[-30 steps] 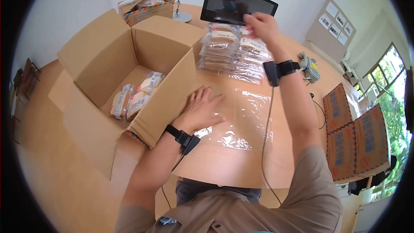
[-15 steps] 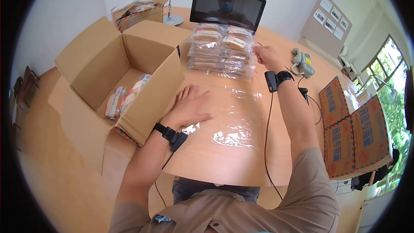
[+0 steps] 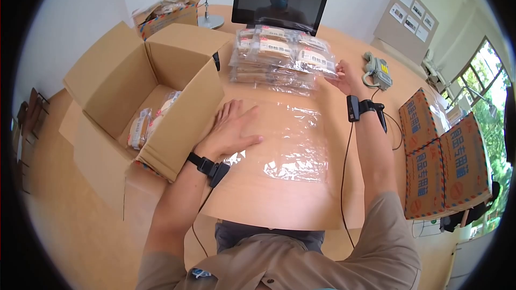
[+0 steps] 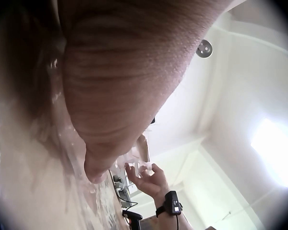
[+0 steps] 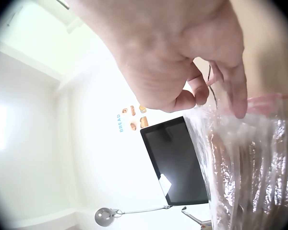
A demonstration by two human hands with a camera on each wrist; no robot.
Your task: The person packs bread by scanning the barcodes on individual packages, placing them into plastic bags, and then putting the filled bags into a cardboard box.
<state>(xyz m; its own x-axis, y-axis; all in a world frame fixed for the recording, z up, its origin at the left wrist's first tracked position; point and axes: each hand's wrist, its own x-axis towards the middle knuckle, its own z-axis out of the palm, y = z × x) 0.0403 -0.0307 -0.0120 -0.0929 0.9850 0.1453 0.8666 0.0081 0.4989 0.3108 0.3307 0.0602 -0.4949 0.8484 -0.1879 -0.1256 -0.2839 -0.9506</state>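
Palm down near the table's left side, my left hand (image 3: 234, 131) rests with fingers spread on the left part of a flat clear plastic bag (image 3: 295, 147). Beyond it stands a stack of clear bags (image 3: 269, 78) filled with wrapped bread. My right hand (image 3: 348, 78) pinches the right edge of the topmost bread bag (image 3: 318, 60), which juts out to the right over those below. In the right wrist view, the thumb and fingers (image 5: 239, 98) meet the wrinkled film at the bag's edge. The left wrist view shows mostly the left hand's side (image 4: 110, 96).
An open cardboard box (image 3: 185, 113) at the left has bread packs (image 3: 141, 128) inside. Behind the stack stands a monitor (image 3: 279, 2). A telephone (image 3: 378, 71) and a black handheld device (image 3: 381, 117) lie at the right, near printed cartons (image 3: 443, 166). Another filled box (image 3: 166, 19) stands at the back left.
My right hand has come down from above the stack to its right side and taken the top bag's edge. That bag has shifted right. The left hand stays on the flat bag.
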